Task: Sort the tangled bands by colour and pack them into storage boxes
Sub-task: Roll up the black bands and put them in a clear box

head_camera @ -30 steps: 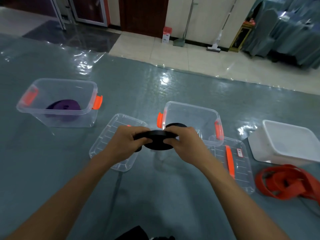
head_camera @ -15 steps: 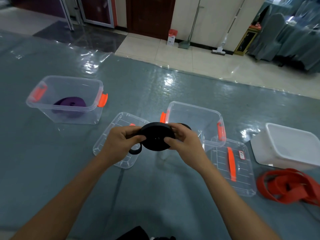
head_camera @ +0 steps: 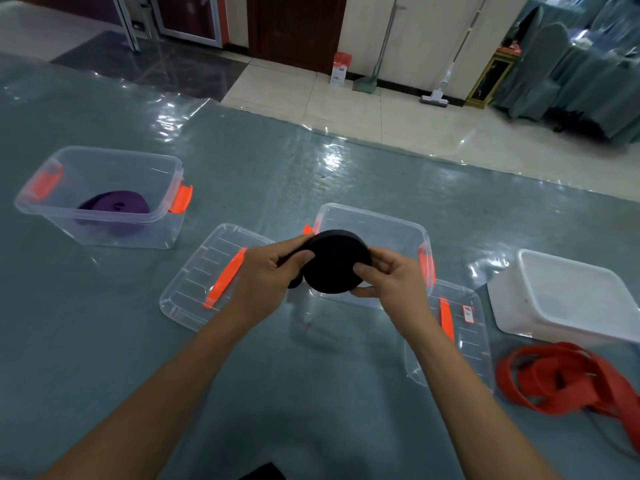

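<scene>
From the head camera, I hold the coiled black band roll in both hands above the grey plastic-covered table, in front of the middle clear storage box. My left hand grips its left edge with curled fingers, and my right hand pinches its right edge between thumb and fingers. A second ago the roll lay nearly edge-on to me; now it is tipped up, so its flat round face looks at me, and it sits a little higher against the box.

I count two clear storage boxes with orange latches: the middle one, and the left clear box with one coiled purple band inside. Two clear lids with orange handles lie flat: the left lid and the right lid. One white plastic tub stands at the right, and just before it lies one tangled red band, loose on the table.
</scene>
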